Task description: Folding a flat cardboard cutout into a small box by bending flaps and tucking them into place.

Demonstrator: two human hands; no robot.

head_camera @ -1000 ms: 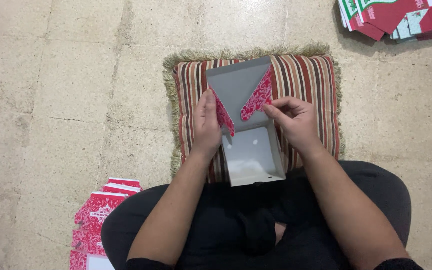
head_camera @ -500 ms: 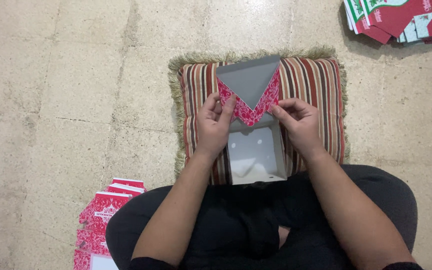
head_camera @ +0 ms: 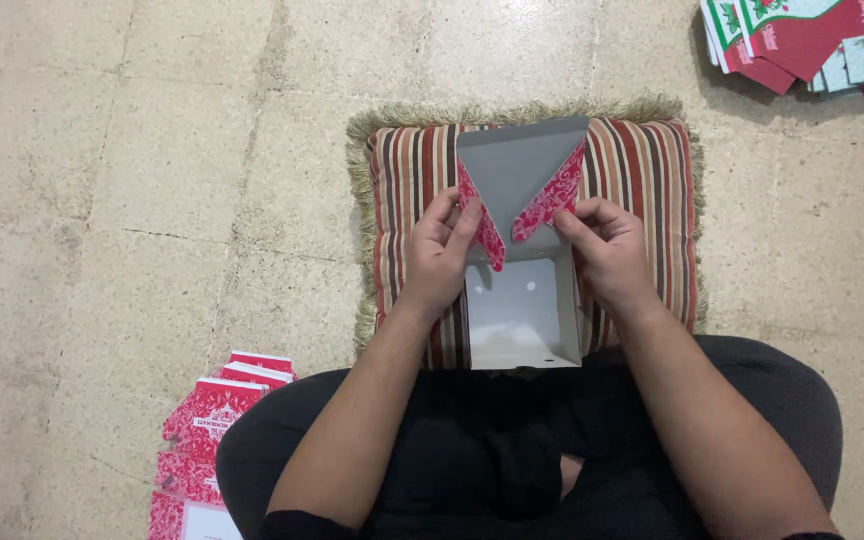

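Two hands work over one stone floor (head_camera: 152, 150), the widest thing in view, where the person sits cross-legged so that everything lies within arm's reach. Ahead of the grip and under it lies a striped cushion (head_camera: 642, 180), fringed at the edge, which serves as a soft, raised work surface for the box (head_camera: 517, 310). That box is a flat card carton, grey inside and red-patterned outside, resting on the cushion with its open tray towards the lap and its pointed lid panel away from the body. Well beyond the right hand, at the far corner, sits a pile of finished cartons (head_camera: 802, 40) in red and green; near the left knee, behind the grip, lies a stack of flat red blanks (head_camera: 212, 430), seemingly kept apart as supply. Left hand (head_camera: 442, 255) pinches the left flap (head_camera: 482, 220) between thumb and fingers, tilting it inward; right hand (head_camera: 607, 250) pinches the right flap (head_camera: 552, 195) likewise. Both flaps slant towards each other over the tray, tips near but apart.
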